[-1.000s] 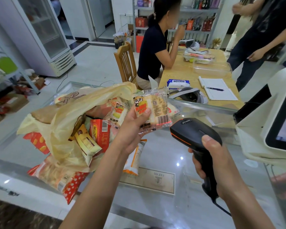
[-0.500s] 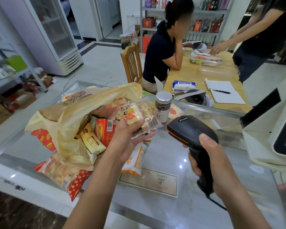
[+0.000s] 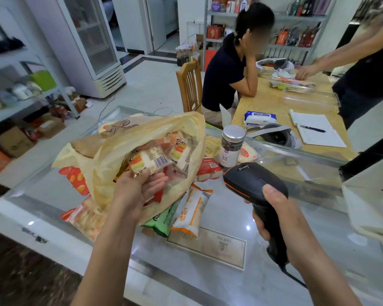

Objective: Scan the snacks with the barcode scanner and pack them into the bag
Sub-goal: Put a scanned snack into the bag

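Head view, looking down at a glass counter (image 3: 241,281). The left hand (image 3: 139,191) reached into the open mouth of a thin yellow bag (image 3: 106,166) lying on the counter. Its thumb and fingers pinched the lower edge of a clear-wrapped snack packet (image 3: 149,161). The packet sat barcode up, just inside the bag's mouth, above other packets already in there. The right hand (image 3: 274,219) was wrapped firmly round the handle of a black barcode scanner (image 3: 252,182). It was held above the counter to the right of the bag, head pointing left toward the snacks.

The packet in hand appeared to be going into the bag, and several snacks were packed. Outside the bag lay an orange and white packet (image 3: 190,215), a green packet (image 3: 160,219), a red packet (image 3: 208,171) and a jar (image 3: 230,149) with a silver lid. A good share of the work seemed left. Whether those had been scanned could not be told.
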